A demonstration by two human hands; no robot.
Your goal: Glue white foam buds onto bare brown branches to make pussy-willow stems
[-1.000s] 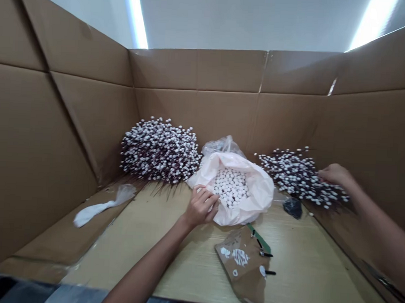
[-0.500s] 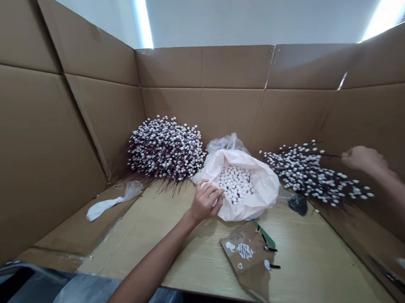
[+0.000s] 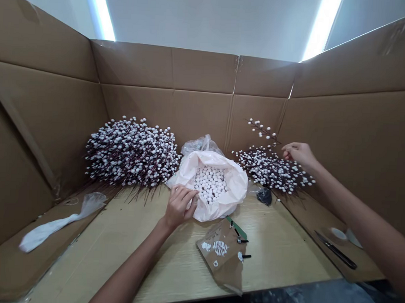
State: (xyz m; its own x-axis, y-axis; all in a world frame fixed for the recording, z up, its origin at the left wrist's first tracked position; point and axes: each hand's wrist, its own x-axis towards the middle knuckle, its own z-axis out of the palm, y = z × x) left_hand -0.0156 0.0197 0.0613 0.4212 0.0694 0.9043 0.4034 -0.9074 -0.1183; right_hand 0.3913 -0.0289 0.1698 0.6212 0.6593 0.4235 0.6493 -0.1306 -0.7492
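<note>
My right hand [image 3: 299,154] is closed on the stem of a berry sprig [image 3: 263,130], dark-stemmed with small white balls. The sprig points left, above a pile of similar sprigs [image 3: 272,171] at the right. My left hand [image 3: 181,204] rests at the near left rim of a pale pink plastic bag [image 3: 236,182]. Its fingers are bent and drawn together; what lies between the fingertips, if anything, is hidden. Many loose white balls [image 3: 210,183] fill the bag.
A larger bundle of white-berry sprigs [image 3: 132,152] lies left. Nearer stand a cardboard piece [image 3: 222,256] with black-handled pieces on it and a white plastic wrap [image 3: 56,225]. At right are a dark lump [image 3: 264,196] and a craft knife [image 3: 336,250]. Cardboard walls [image 3: 197,113] enclose the table.
The view has turned right, so the table things sit further left. My right hand has the sprig raised more clearly over the right pile. My left hand stays by the bag's rim.
</note>
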